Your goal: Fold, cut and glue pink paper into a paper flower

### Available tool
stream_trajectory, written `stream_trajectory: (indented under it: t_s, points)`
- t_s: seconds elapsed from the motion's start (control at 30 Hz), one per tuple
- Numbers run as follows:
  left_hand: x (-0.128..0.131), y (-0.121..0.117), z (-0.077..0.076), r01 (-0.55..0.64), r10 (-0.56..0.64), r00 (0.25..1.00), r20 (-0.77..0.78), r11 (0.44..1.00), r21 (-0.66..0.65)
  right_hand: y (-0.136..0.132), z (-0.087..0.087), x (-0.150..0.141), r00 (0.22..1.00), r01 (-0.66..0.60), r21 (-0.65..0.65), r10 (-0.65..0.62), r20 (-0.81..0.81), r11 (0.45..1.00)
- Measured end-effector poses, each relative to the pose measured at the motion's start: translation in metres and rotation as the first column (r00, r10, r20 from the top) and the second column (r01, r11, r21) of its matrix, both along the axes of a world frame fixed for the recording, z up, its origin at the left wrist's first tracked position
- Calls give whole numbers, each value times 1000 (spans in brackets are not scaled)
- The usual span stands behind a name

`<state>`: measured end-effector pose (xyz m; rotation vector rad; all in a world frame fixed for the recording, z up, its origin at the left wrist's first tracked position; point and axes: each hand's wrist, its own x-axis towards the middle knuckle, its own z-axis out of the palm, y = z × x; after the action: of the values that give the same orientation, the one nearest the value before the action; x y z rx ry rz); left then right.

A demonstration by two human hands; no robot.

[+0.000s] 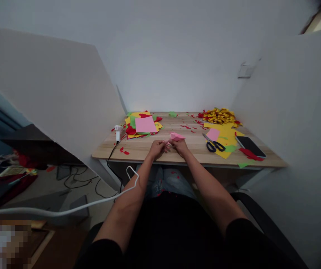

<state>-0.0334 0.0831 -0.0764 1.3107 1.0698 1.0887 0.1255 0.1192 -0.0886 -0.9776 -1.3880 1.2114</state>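
Note:
Above the near edge of the wooden desk, both hands meet over a piece of folded pink paper (177, 136). My right hand (179, 147) is closed on it, with the wider folded part standing out above the fingers. My left hand (157, 148) pinches the narrower end of the same paper, its fingertips almost touching the right ones. Some of the paper is hidden by the fingers. To the right of my hands lie black-handled scissors (215, 145), partly over a small pink sheet (213, 134) and yellow paper (229, 132).
A flat pink sheet (146, 124) tops a pile of coloured paper at the left. A white glue gun (117, 133) stands at the left edge with its black cord hanging. Ruffled yellow paper (220, 116) and a phone (250, 146) are at the right. Partitions flank the desk (174, 157).

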Motion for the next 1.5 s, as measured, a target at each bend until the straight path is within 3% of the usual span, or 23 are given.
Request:
stream_trajectory:
  t_s: [0.43,0.87,1.03,1.23,1.37,1.5]
  points:
    - [-3,-1,-5,-17,18,1000,-12,999,33,5,-1,1,996,93,-10,-93,11,996]
    - [2,-11,5,-37,57,958,-280,997,75,3,1,-1,987,118,211,-138,82,970]
    - [3,-20,12,-144,198,875,-442,978,154,0,5,2,948,252,369,-306,94,895]
    - [7,-30,21,-224,339,707,-620,940,259,-1,2,-2,906,242,484,-375,198,841]
    - [10,-34,23,-210,357,630,-689,933,292,1,-1,-5,886,238,508,-399,236,828]
    - [9,-34,24,-183,346,603,-719,937,297,2,-3,-4,886,214,530,-392,250,821]
